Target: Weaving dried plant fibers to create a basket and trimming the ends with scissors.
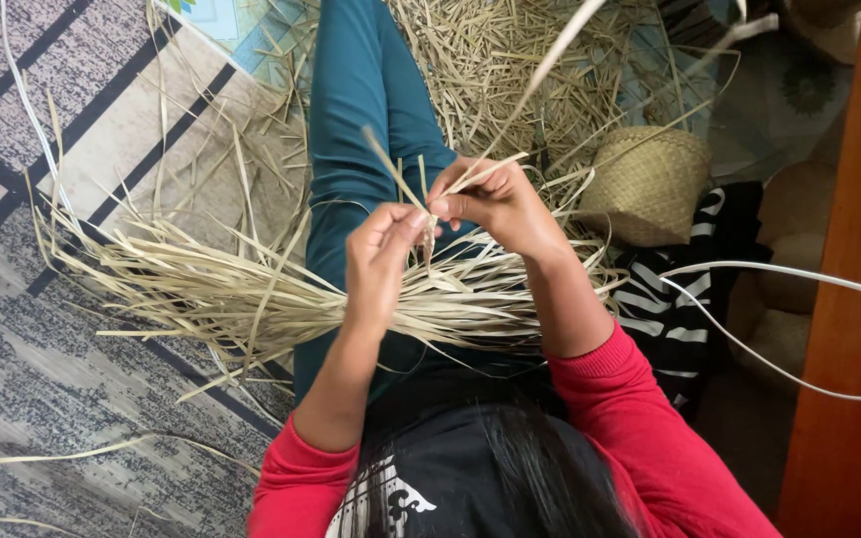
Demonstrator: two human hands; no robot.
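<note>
My left hand (379,261) and my right hand (491,203) meet above my lap, both pinching thin dried straw strips (421,199) between thumb and fingers. One long strip (550,60) runs up and away from my right hand. Under my hands a thick bundle of pale straw strips (241,289) lies across my teal-trousered leg (361,110), fanning out to the left over the floor. My sleeves are red.
A woven straw basket (650,182) rests to the right beside a black-and-white striped cloth (685,299). Loose straw (490,60) is piled beyond my knee. A patterned grey mat (42,379) covers the floor at left; a wooden furniture side (849,329) stands at right.
</note>
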